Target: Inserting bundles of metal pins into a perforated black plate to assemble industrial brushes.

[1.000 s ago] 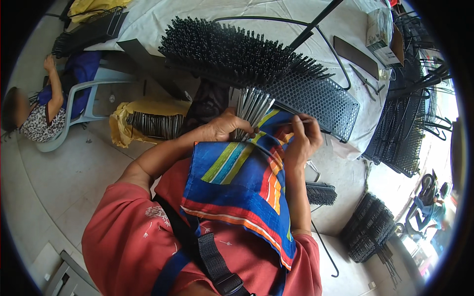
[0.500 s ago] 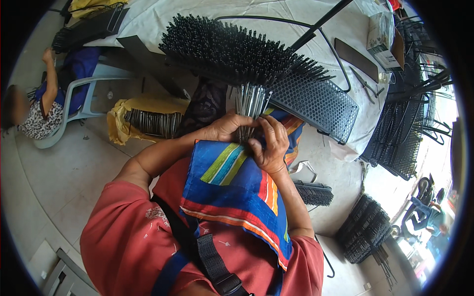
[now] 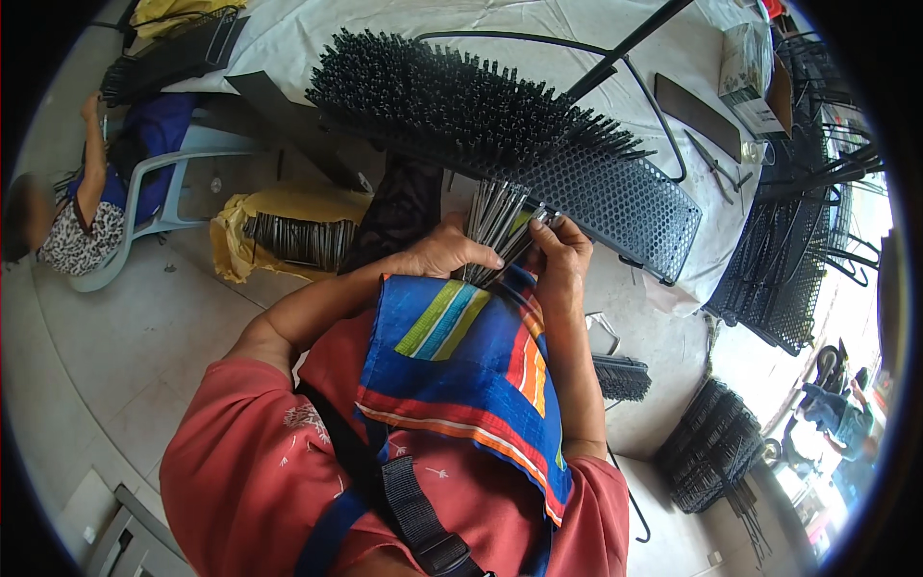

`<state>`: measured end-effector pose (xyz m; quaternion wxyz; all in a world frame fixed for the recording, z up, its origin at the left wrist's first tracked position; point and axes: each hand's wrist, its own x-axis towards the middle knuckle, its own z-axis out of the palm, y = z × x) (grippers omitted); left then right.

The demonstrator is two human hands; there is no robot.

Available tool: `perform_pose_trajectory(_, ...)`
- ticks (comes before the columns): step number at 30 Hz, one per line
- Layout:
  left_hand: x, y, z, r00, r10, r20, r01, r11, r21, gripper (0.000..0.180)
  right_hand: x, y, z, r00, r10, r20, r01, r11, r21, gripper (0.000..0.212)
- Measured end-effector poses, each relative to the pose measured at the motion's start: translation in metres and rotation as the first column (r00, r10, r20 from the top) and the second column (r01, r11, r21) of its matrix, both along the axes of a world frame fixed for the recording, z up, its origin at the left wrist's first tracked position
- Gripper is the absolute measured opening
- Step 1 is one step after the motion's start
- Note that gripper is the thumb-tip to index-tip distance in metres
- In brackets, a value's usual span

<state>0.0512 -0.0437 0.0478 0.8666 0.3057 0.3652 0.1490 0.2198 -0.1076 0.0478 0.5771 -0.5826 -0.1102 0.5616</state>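
Closed around a bundle of thin, shiny dark strips is my left hand, its thumb pressed across the front of them. The strips stand upright and fan out a little at the top. To the right, my right hand pinches a few of the strips near their upper ends, tilted away from the rest. Just beyond both hands lies a long black perforated plate, its left part thickly covered with upright black bristles. A striped blue cloth drapes over my lap below the bundle.
Yellow paper wrapping holds more dark strips on the left. A person sits beside a pale chair. On the white-covered table rest pliers and a box. Black racks and a bristle stack stand right.
My right hand has moved right and slightly up from the bundle, drawing a few strips aside. The left hand keeps its hold, and the bundle leans further right.
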Motion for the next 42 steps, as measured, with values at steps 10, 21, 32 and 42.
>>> perform_pose_trajectory(10,-0.004,-0.002,-0.006,0.988,0.045,-0.149,-0.019,0.985,0.171,0.029,-0.003,0.003,-0.002,0.988,0.152,0.014,-0.152,0.988,-0.008,0.004)
perform_pose_trajectory(21,-0.005,0.002,-0.002,0.972,0.014,-0.236,0.071,0.935,0.349,0.033,-0.004,0.001,0.001,0.992,0.124,0.037,-0.122,0.991,-0.053,0.004)
perform_pose_trajectory(32,-0.006,0.004,-0.004,0.985,0.036,-0.169,0.014,0.959,0.285,0.028,-0.005,-0.004,-0.003,0.996,0.092,-0.023,-0.091,0.996,0.008,0.005)
perform_pose_trajectory(42,-0.007,0.002,0.001,0.967,0.064,-0.247,0.064,0.876,0.478,0.025,-0.009,-0.009,-0.001,1.0,0.024,0.015,-0.024,1.0,-0.004,0.006)
